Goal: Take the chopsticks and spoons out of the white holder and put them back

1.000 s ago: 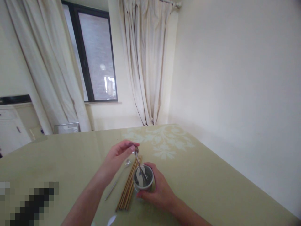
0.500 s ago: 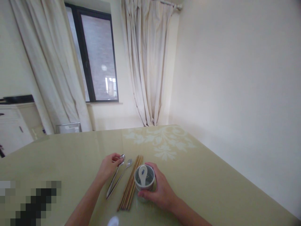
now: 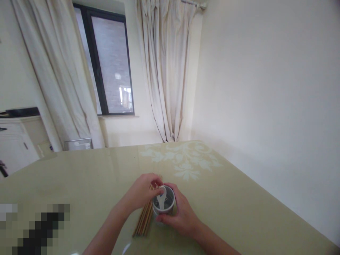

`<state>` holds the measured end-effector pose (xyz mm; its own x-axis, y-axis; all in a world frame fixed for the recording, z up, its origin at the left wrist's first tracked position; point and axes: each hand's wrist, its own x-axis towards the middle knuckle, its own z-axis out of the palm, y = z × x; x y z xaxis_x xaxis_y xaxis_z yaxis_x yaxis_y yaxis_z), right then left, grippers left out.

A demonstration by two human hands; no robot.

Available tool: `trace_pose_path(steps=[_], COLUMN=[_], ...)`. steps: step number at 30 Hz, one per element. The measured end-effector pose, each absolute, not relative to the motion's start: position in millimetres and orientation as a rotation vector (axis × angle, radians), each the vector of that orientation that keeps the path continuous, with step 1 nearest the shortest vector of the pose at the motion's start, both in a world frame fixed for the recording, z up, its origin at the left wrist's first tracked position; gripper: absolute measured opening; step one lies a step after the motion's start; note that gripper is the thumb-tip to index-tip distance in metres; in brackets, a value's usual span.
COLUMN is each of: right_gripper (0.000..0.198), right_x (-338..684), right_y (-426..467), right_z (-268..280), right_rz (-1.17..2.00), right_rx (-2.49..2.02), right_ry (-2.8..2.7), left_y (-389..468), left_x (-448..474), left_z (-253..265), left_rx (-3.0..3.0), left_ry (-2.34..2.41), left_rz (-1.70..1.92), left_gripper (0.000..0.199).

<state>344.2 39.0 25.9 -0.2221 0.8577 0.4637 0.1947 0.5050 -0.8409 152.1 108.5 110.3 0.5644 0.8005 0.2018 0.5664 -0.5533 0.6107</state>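
A round cup-like holder (image 3: 172, 198) with a pale rim stands on the table, grey inside with small holes in its bottom. My right hand (image 3: 183, 214) is wrapped round its right side, thumb in front and fingers behind. Inside leans a white ceramic soup spoon (image 3: 161, 202) with a blue mark, bowl end up. My left hand (image 3: 146, 189) pinches the upper edge of that spoon between thumb and fingers. Several wooden chopsticks (image 3: 143, 221) lie in a bundle left of the holder, partly under my left hand. The two metal spoons are out of sight, apparently behind my left forearm.
The pale green glossy table (image 3: 239, 212) meets a white wall (image 3: 265, 88) along its right side. Behind it are curtains (image 3: 170, 71) and a dark-framed window (image 3: 113, 67). A white cabinet (image 3: 16, 141) stands at the far left. A blurred dark patch covers the lower left.
My left hand has moved right, from the bowl ends of the metal spoons to the ceramic spoon in the holder. My right hand and the holder have stayed in place.
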Motion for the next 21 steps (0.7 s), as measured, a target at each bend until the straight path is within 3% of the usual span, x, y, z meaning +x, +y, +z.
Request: trace_pose_path(steps=[5,11,17,21], right_gripper=[0.086,0.081,0.083,0.084], right_x=[343.8,344.5,344.6,345.5], right_y=[36.6,35.1,35.5,36.0], right_z=[30.5,29.9,28.3,29.3], right_rz=[0.785,0.753,0.738,0.733], right_rx=[-0.932,-0.984,-1.002,-1.010], right_ry=[-1.709,-1.727,-1.725,-1.732], left_y=[99.6,123.6,162.1,177.3], left_x=[155.6,115.8,64.1,58.2], left_z=[121.3,127.7,79.0,43.6], left_rx=[2.387,1.746,1.336,1.498], left_ry=[1.105,0.963,1.204,1.427], left_rz=[0.658,1.145,1.244,1.183], left_gripper=[0.021,0.037,0.071,0.075])
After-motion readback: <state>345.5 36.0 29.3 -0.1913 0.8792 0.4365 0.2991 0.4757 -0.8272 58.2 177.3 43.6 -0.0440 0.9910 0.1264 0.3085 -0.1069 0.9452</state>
